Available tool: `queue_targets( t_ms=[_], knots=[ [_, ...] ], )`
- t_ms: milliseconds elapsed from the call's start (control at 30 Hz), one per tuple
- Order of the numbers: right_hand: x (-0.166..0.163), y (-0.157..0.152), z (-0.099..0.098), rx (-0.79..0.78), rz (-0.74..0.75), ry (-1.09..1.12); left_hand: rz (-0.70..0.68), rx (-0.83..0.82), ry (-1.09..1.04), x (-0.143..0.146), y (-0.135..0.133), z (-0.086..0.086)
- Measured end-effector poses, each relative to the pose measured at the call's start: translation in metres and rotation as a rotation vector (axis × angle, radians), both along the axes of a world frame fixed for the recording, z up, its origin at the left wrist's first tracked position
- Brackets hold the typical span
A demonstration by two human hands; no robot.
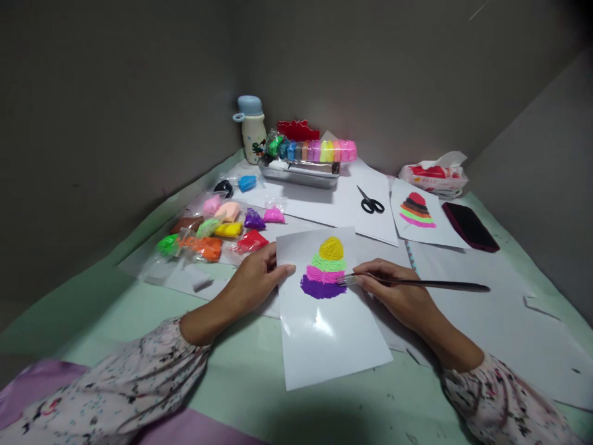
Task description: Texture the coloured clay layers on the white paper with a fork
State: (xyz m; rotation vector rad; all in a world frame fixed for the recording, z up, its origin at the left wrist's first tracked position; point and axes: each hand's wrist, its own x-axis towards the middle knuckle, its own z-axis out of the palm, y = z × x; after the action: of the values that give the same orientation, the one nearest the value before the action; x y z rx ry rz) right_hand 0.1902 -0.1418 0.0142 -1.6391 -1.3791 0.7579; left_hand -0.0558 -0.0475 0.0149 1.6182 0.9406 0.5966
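Observation:
My left hand (254, 278) is closed on the left edge of a white sheet of paper (319, 352), its thumb lying on top. On the sheet is a stacked shape of textured clay (324, 272) in yellow, light green, pink and purple bands. Between the fingers and thumb of my right hand (393, 287) is a fork (430, 284) with a long dark handle. Its tines touch or hover just over the right end of the purple and pink bands; which, I cannot tell.
Bags of coloured clay (229, 230) lie at the left. Behind stand a bottle (252, 130) and a metal tray (301, 177) with a clay pack (319, 150). Scissors (370, 203), a second picture (419, 232), a phone (470, 227) and a tissue pack (435, 176) are at the right.

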Motion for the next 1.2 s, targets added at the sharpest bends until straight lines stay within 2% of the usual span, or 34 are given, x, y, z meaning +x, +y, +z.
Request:
queue_targets(
  t_ms=[367,600,900,1200],
  knots=[
    [0.011,0.001,-0.007,-0.010,-0.027,-0.025,0.000,0.003,-0.006,0.001,0.001,0.000],
    [0.012,-0.003,0.000,0.008,-0.143,0.066,0.094,-0.014,0.015,0.000,0.001,0.003],
    [0.013,-0.005,-0.001,0.008,-0.095,0.084,0.117,0.003,0.021,-0.001,0.003,0.003],
    [0.002,-0.003,-0.003,-0.024,-0.057,0.068,0.038,-0.041,-0.036,-0.001,0.003,-0.003]
  ],
)
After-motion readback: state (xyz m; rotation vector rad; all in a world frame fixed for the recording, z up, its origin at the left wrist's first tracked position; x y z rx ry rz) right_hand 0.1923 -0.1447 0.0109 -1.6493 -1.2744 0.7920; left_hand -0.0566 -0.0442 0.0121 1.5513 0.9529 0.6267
